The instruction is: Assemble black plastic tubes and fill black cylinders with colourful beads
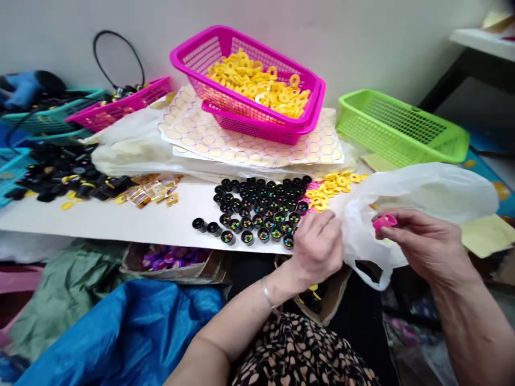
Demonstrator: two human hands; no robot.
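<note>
My right hand (432, 246) pinches a small pink cup (385, 222) with something yellow at its mouth, over the white plastic bag (364, 228). My left hand (318, 249) is closed in a fist at the bag's left side; its fingers hide whatever they may hold. Just left of this fist, many small round black cups (257, 206) stand on the white table (161, 230), several showing coloured beads inside. Behind the hand lies a pile of yellow rings (336, 185), partly on something pink.
A pink basket (249, 115) of yellow rings stands on sheets printed with circles (185, 126). A green basket (402, 128) is at the right. Black parts (60, 166) and small clear-and-amber packets (153, 190) lie left. Below the table edge are a box of purple items (173, 257) and a blue sheet (132, 321).
</note>
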